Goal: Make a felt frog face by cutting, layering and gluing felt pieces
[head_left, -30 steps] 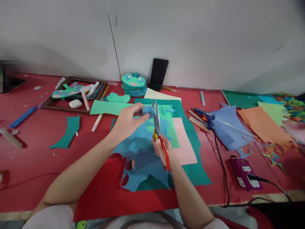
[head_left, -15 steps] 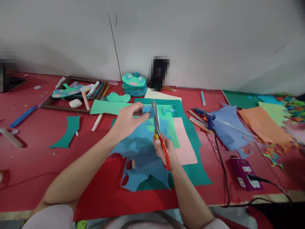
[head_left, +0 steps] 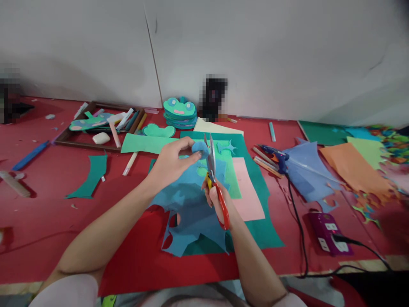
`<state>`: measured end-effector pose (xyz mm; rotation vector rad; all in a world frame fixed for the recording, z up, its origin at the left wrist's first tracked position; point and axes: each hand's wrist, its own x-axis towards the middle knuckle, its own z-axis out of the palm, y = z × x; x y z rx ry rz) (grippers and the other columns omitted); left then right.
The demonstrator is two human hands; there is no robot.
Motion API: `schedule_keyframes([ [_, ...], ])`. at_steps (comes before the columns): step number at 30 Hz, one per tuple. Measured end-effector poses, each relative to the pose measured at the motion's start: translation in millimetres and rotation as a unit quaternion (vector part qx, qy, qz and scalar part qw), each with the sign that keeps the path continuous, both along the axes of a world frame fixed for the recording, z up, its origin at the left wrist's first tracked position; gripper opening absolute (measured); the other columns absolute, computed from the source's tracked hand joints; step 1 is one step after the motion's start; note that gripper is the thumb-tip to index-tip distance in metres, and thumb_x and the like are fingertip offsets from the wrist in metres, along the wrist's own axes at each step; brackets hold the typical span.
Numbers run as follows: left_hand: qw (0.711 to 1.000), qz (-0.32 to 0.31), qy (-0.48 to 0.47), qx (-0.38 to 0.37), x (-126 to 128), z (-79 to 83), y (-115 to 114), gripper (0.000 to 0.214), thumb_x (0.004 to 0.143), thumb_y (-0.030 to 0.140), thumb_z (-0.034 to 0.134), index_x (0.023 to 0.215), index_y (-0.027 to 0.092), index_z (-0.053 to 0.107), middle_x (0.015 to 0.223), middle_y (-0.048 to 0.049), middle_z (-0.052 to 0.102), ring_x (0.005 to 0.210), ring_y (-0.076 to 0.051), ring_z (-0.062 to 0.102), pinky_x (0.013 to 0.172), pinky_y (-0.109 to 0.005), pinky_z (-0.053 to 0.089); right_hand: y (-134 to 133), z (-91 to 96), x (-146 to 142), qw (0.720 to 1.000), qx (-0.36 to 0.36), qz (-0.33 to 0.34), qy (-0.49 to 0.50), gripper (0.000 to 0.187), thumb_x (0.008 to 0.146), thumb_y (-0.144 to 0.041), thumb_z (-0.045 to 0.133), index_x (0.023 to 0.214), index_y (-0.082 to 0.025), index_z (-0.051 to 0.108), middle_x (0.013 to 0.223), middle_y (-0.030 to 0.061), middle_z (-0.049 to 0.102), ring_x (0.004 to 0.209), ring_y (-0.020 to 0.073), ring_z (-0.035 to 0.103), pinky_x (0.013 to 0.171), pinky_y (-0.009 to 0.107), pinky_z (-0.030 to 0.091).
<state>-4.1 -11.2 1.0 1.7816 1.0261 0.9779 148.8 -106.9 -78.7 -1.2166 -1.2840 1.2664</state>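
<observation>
My left hand pinches the top edge of a ragged blue paper sheet, lifting it above the table. My right hand grips red-handled scissors, whose blades point up beside the pinched blue edge. Under the blue sheet lie a light green sheet, a pink sheet, a dark green sheet and a red sheet.
A blue glue gun with a black cord runs to a purple power strip at right. Coloured sheets and scraps lie far right. A wooden tray of markers and stacked frog cut-outs stand at the back.
The scissor blades have closed slightly and my right hand has shifted a little. My left hand keeps its pinch on the blue paper.
</observation>
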Motion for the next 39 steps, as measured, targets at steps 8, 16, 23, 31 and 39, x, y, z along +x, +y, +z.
schedule_keyframes([
  [8, 1.000, 0.002, -0.026, -0.002, 1, -3.4, 0, 0.010, 0.081, 0.026, 0.060, 0.077, 0.018, 0.055, 0.076, 0.0001, 0.058, 0.074, -0.014, 0.059, 0.071, -0.027, 0.050, -3, 0.6, -1, 1.000, -0.016, 0.002, -0.002, 0.048, 0.083, -0.069, 0.042, 0.084, -0.021, 0.048, 0.071, -0.0013, 0.040, 0.054, 0.0100, 0.031, 0.045, 0.024, 0.029],
  [16, 1.000, 0.002, -0.017, 0.002, 1, -3.1, -2, 0.010, 0.081, 0.028, 0.060, 0.078, 0.018, 0.057, 0.079, -0.0005, 0.060, 0.075, -0.014, 0.061, 0.072, -0.027, 0.051, -2, 2.2, -2, 1.000, -0.027, -0.010, 0.001, 0.046, 0.084, -0.067, 0.045, 0.083, -0.021, 0.047, 0.069, -0.0024, 0.039, 0.052, 0.0089, 0.029, 0.045, 0.024, 0.027],
  [23, 1.000, -0.001, -0.027, 0.005, 4, -4.5, -1, 0.008, 0.081, 0.026, 0.060, 0.080, 0.018, 0.059, 0.080, -0.0003, 0.062, 0.074, -0.013, 0.060, 0.072, -0.025, 0.050, -2, 9.7, -5, 0.999, -0.048, -0.022, -0.002, 0.049, 0.081, -0.070, 0.046, 0.082, -0.021, 0.045, 0.065, -0.0040, 0.034, 0.051, 0.0087, 0.027, 0.045, 0.024, 0.024],
  [31, 1.000, 0.005, -0.011, 0.011, 3, -6.5, -1, 0.009, 0.082, 0.027, 0.060, 0.081, 0.017, 0.060, 0.080, 0.0001, 0.061, 0.073, -0.012, 0.059, 0.071, -0.024, 0.050, -1, 3.4, -2, 0.998, -0.052, -0.026, -0.015, 0.050, 0.079, -0.071, 0.047, 0.079, -0.021, 0.042, 0.062, -0.0054, 0.030, 0.051, 0.0082, 0.025, 0.044, 0.023, 0.023],
  [39, 1.000, 0.002, -0.012, 0.023, 2, -8.6, 1, 0.009, 0.082, 0.026, 0.060, 0.082, 0.017, 0.060, 0.079, -0.0007, 0.061, 0.072, -0.012, 0.058, 0.068, -0.024, 0.049, -1, 3.4, -2, 0.998, -0.061, -0.028, -0.020, 0.049, 0.078, -0.071, 0.048, 0.077, -0.022, 0.042, 0.059, -0.0063, 0.029, 0.049, 0.0084, 0.025, 0.044, 0.023, 0.022],
])
